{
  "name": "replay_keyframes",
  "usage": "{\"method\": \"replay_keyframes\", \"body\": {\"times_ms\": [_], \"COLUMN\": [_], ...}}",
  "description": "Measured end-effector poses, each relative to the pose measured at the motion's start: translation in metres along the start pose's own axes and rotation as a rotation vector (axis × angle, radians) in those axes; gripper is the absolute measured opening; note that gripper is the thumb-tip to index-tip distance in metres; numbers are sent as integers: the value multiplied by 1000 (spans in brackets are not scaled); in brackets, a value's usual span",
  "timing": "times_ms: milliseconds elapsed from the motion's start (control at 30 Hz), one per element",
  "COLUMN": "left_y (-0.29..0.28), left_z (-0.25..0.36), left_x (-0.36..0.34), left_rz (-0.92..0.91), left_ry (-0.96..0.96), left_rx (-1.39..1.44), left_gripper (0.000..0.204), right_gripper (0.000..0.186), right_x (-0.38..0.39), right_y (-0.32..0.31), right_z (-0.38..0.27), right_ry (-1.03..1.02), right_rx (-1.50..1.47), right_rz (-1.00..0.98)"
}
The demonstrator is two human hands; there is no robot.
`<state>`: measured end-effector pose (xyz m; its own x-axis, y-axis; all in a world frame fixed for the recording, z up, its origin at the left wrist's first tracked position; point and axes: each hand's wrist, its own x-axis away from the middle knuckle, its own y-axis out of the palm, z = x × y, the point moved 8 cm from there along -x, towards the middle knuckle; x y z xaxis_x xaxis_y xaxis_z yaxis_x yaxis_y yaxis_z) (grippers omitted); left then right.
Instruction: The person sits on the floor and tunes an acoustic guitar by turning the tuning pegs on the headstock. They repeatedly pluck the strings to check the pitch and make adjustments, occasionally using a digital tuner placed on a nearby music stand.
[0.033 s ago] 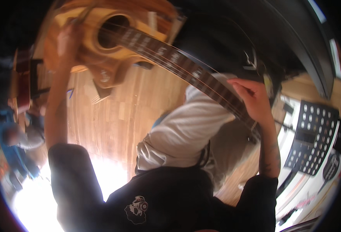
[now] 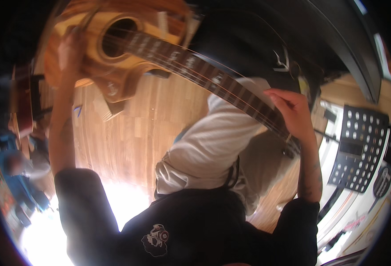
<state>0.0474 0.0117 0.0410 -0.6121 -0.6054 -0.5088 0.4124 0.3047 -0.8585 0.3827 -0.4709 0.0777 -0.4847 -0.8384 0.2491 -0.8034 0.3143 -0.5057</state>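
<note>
An acoustic guitar (image 2: 129, 91) lies across in front of me, its pale wooden body at the upper left and its dark neck slanting down to the right. My left hand (image 2: 71, 48) is on the body close to the dark bridge (image 2: 90, 18), its fingers smeared by motion. By the far end of the neck, my right hand (image 2: 292, 111) has its thumb and fingers pressed together. A thin string (image 2: 224, 66) stands off the fretboard's edge and runs toward that pinch. Its end is hidden, and so is the headstock, behind my right wrist.
A black padded case or bag (image 2: 244, 42) is behind the neck. A black perforated music stand (image 2: 359, 148) stands at the right. On the left are a reddish guitar (image 2: 22, 99) and a blurred figure in blue (image 2: 15, 177). Wooden floor (image 2: 138, 137) stretches beneath.
The whole scene has shifted slightly left and up in the picture. Both hands stay at the same places on the guitar.
</note>
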Motion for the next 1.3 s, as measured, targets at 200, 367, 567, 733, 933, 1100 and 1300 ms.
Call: {"method": "replay_keyframes", "body": {"times_ms": [200,367,567,733,933,1100,1300], "left_y": [1,8,-9,-8,-9,4,5], "left_z": [-6,-24,9,20,19,2,-12], "left_x": [-9,-24,-30,-23,-20,-15,-13], "left_rz": [-87,-177,-214,-199,-134,-163,-66], "left_ry": [1,85,-207,-285,-254,-281,-286], "left_rx": [-92,-123,-225,-326,-291,-312,-345], "left_gripper": [22,31,48,57,50,44,41], "right_gripper": [21,21,20,19,27,33,20], "right_x": [60,59,61,62,47,41,31], "right_y": [-38,-21,-17,-16,-43,-131,-154], "right_z": [57,66,67,43,80,143,174], "right_ry": [83,45,-35,-145,38,215,110], "right_rx": [-47,-29,-39,26,-92,284,333], "right_rz": [181,227,304,258,217,341,392]}}
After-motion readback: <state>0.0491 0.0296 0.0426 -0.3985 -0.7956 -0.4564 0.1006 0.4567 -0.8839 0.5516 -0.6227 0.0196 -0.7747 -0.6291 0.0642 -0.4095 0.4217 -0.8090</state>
